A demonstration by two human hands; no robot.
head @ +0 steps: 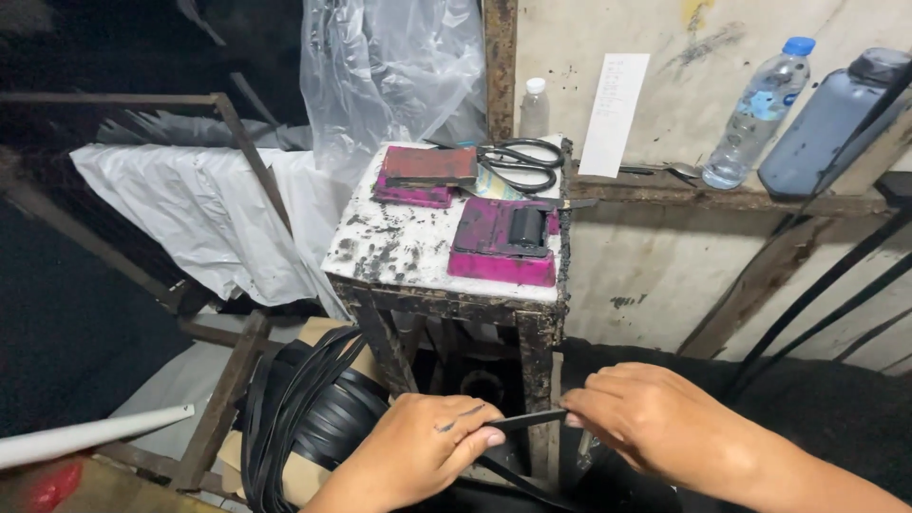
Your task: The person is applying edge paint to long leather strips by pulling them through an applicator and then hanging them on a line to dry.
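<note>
Both my hands are low in the view, in front of a small stained stand (427, 249). My left hand (418, 454) and my right hand (655, 418) each pinch the same flat black strap (528, 418), which spans the short gap between them. The strap runs down from my left hand toward a big coil of black strapping (313, 418) lying on cardboard at the lower left. More black straps (826, 294) stretch up to the right behind my right hand.
On the stand lie two magenta ink pads (426, 175) (503, 241) and black scissors (521, 161). A small white bottle (535, 106), a clear water bottle (760, 112) and a dark jug (836, 122) stand on the wall ledge. Plastic sheeting (190, 209) drapes left.
</note>
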